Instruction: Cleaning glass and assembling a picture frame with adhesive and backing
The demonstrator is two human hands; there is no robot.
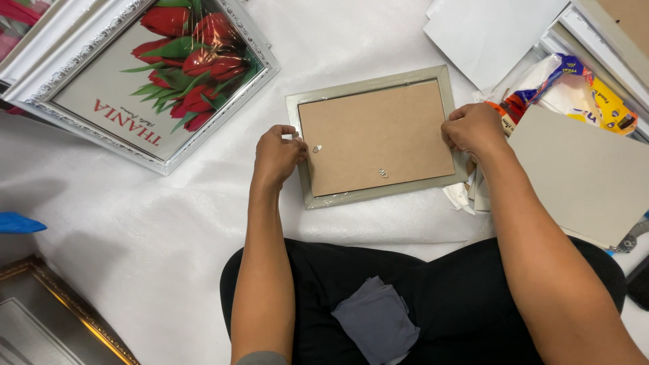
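Note:
A small silver picture frame (pixel 297 108) lies face down on the white sheet, its brown backing board (pixel 375 135) up with two small metal hangers on it. My left hand (pixel 277 154) pinches the frame's left edge by a small metal tab. My right hand (pixel 473 128) grips the frame's right edge, fingers curled over it. A grey folded cloth (pixel 375 318) rests on my lap.
A large ornate silver frame with a red tulip picture (pixel 145 74) lies at the upper left. A gold frame (pixel 61 318) sits at the lower left. Grey card (pixel 581 176), white sheets (pixel 487 34) and a colourful plastic packet (pixel 574 84) lie at the right.

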